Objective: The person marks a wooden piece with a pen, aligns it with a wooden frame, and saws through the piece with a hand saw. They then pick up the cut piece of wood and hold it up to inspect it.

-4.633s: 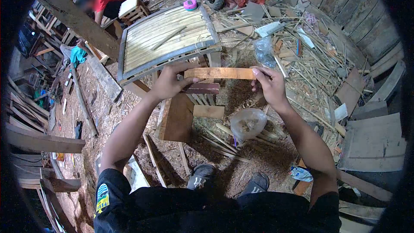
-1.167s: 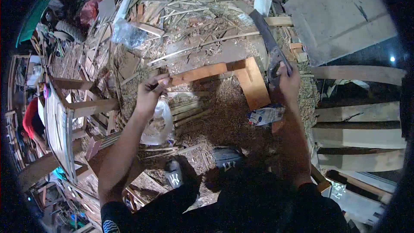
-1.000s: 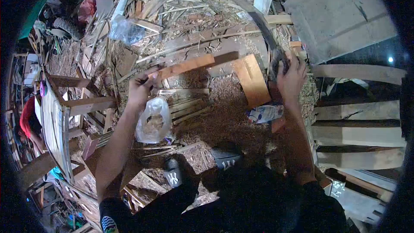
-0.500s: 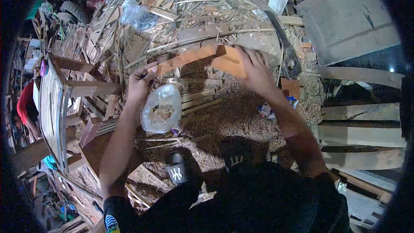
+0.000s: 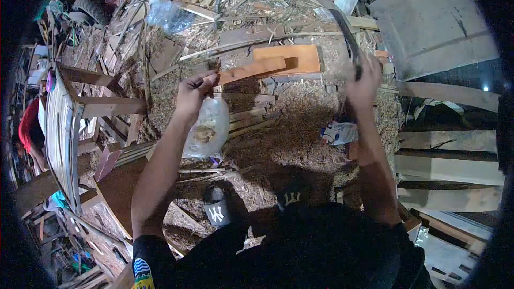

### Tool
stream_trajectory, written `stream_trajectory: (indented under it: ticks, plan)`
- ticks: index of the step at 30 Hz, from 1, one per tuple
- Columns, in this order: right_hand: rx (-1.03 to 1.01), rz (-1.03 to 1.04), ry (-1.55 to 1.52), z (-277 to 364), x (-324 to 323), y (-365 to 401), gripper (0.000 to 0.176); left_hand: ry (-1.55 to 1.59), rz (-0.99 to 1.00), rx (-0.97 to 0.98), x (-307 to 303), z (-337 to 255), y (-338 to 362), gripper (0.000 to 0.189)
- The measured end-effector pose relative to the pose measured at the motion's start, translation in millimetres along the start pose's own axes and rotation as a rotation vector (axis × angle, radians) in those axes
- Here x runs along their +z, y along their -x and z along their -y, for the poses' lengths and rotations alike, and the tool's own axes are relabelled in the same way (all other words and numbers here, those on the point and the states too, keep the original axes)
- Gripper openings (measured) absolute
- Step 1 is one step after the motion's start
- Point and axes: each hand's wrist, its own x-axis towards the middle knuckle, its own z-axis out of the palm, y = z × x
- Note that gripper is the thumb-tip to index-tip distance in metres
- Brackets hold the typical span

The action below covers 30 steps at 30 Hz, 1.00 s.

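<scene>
My left hand (image 5: 197,90) pinches the near end of a thin orange-brown wood strip (image 5: 249,70). The strip's far end lies over a flat orange board (image 5: 305,59), which rests on the litter-covered ground. My right hand (image 5: 365,79), slightly blurred, is closed round the handle end of a dark handsaw (image 5: 345,31); its long blade points up and away. The handle is mostly hidden by my fingers. Just below my left hand sits a clear plastic bag (image 5: 210,131) with something tan inside.
Sawdust and many offcut strips (image 5: 246,0) cover the ground. A wooden frame (image 5: 110,107) stands at left, with a person in a red sleeve (image 5: 28,128) beyond it. At right are large boards (image 5: 428,21) and slats (image 5: 450,168). A crumpled packet (image 5: 340,132) lies near my right forearm.
My right hand has let go of the orange board, moved right and taken hold of the handsaw. The board now lies flat; my left hand has shifted right with the strip.
</scene>
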Motion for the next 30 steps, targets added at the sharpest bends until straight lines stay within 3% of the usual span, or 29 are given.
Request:
stream_trajectory:
  ticks: [1,3,4,6,10,13,19,23,26,28,29,30]
  plan:
    - [0.001,0.0,0.002,-8,-3,3,0.051,0.0,0.002,-0.001,4,1,-2,0.028]
    - [0.286,-0.015,0.24,-24,-10,11,0.046,0.035,0.026,-0.025,11,3,-7,0.029]
    - [0.286,-0.015,0.242,-45,-3,18,0.046,0.036,0.028,-0.025,11,6,-11,0.029]
    - [0.404,0.079,-0.204,-75,13,29,0.042,0.006,0.093,-0.023,11,15,-21,0.031]
    - [0.472,0.23,-0.126,-77,5,33,0.038,0.017,0.05,-0.036,19,23,-31,0.03]
    - [0.552,0.22,-0.328,-73,6,32,0.036,0.066,0.036,-0.106,18,26,-33,0.028]
    - [0.612,0.346,-0.183,-92,6,26,0.039,-0.072,0.057,-0.015,16,37,-43,0.03]
    - [0.587,0.374,-0.159,-101,5,25,0.04,-0.159,0.016,0.057,22,34,-40,0.036]
    - [0.637,0.272,-0.18,-92,0,21,0.032,-0.179,-0.015,0.065,27,28,-36,0.038]
    - [0.663,0.151,-0.73,-81,-6,16,0.02,-0.181,-0.023,0.033,25,32,-38,0.04]
    - [0.664,0.155,-0.731,-75,-10,15,0.02,-0.271,-0.03,0.1,23,38,-42,0.042]
    - [0.868,0.149,-0.928,-40,-28,0,0.015,-0.362,-0.036,0.166,21,43,-44,0.044]
